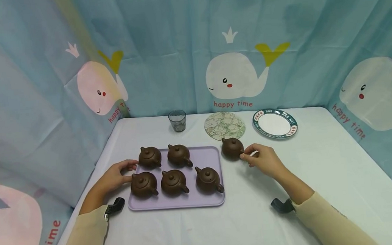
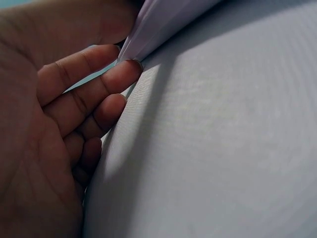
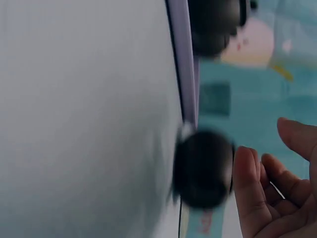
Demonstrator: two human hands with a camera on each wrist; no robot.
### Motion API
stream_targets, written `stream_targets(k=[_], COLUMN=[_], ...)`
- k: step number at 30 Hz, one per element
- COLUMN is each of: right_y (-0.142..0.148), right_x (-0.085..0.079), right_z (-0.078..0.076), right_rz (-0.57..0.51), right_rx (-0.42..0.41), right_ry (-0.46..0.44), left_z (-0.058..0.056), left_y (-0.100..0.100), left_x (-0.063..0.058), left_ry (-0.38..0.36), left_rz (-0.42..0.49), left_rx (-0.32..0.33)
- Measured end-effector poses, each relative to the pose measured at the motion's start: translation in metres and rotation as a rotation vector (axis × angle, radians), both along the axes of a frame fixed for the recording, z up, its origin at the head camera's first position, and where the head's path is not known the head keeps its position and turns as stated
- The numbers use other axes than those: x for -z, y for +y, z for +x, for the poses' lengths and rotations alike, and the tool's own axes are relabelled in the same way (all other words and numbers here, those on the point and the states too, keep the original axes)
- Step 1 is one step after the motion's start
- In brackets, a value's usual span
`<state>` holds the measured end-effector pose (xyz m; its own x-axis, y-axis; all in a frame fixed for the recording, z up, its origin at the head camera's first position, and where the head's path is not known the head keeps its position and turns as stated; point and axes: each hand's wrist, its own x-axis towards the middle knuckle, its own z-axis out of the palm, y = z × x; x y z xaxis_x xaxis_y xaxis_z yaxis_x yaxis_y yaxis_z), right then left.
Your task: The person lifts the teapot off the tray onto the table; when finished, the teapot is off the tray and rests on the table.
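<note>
On a lilac tray (image 1: 208,201) stand several brown teapots, among them an upper-left one (image 1: 149,157) and a lower-right one (image 1: 208,179). My left hand (image 1: 116,176) is at the tray's left side; in the left wrist view its loosely bent fingers (image 2: 121,77) reach the rim, the thumb partly hidden. A separate teapot (image 1: 232,148) is just right of the tray's upper right corner. My right hand (image 1: 265,160) is beside its handle, fingertips right at it. In the right wrist view the thumb and fingers (image 3: 245,163) stand apart beside the blurred teapot (image 3: 203,168).
At the back of the white table (image 1: 322,174) are a glass (image 1: 177,120), a round patterned mat (image 1: 223,125) and a green-rimmed plate (image 1: 294,126). A blue whale-print curtain (image 1: 165,75) borders the table at the back and sides.
</note>
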<state>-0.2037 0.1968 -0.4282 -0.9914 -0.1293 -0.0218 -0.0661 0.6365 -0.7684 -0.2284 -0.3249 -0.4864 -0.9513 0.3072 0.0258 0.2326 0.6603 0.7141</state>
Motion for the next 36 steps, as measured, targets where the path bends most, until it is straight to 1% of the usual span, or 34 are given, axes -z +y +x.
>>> stream_targets(k=[2, 3, 5, 7, 10, 15, 18, 22, 26, 29, 32, 34, 36], right_y=[-0.014, -0.021, -0.033, -0.043, -0.053, -0.059, -0.059, -0.053, -0.041, -0.028, -0.011, 0.002, 0.015], right_x=[-0.002, -0.001, 0.001, 0.003, 0.007, 0.011, 0.011, 0.012, 0.008, -0.001, -0.012, -0.019, -0.025], right_z=[0.013, 0.019, 0.029, 0.038, 0.046, 0.051, 0.052, 0.053, 0.051, 0.047, 0.042, 0.038, 0.034], right_rz=[-0.028, -0.038, -0.042, -0.036, -0.019, -0.012, -0.011, -0.008, -0.084, -0.143, -0.158, -0.148, -0.115], right_rx=[-0.059, -0.102, -0.177, -0.233, -0.295, -0.353, -0.341, -0.283, -0.235, -0.187, -0.12, -0.077, -0.031], right_ry=[-0.006, -0.011, -0.026, -0.035, -0.03, 0.002, 0.037, 0.082, 0.074, 0.089, 0.122, 0.14, 0.142], left_z=[-0.001, -0.002, -0.003, -0.004, -0.006, -0.006, -0.006, -0.006, -0.005, -0.005, -0.004, -0.002, 0.004], left_y=[0.0, 0.001, 0.003, 0.005, 0.007, 0.01, 0.01, 0.011, 0.01, 0.008, 0.005, 0.003, 0.005], left_x=[0.0, -0.001, -0.001, -0.002, -0.003, -0.004, -0.003, -0.003, -0.001, 0.001, 0.001, 0.0, -0.008], left_ry=[0.006, 0.006, 0.005, 0.006, 0.002, 0.003, 0.005, -0.001, 0.0, 0.007, 0.013, 0.024, 0.015], left_rz=[-0.003, -0.002, 0.009, 0.01, 0.013, 0.014, 0.018, 0.015, 0.032, 0.043, 0.027, 0.013, 0.003], left_rx=[-0.006, -0.005, 0.003, 0.007, 0.013, 0.012, 0.015, 0.019, 0.018, 0.023, 0.027, 0.028, 0.021])
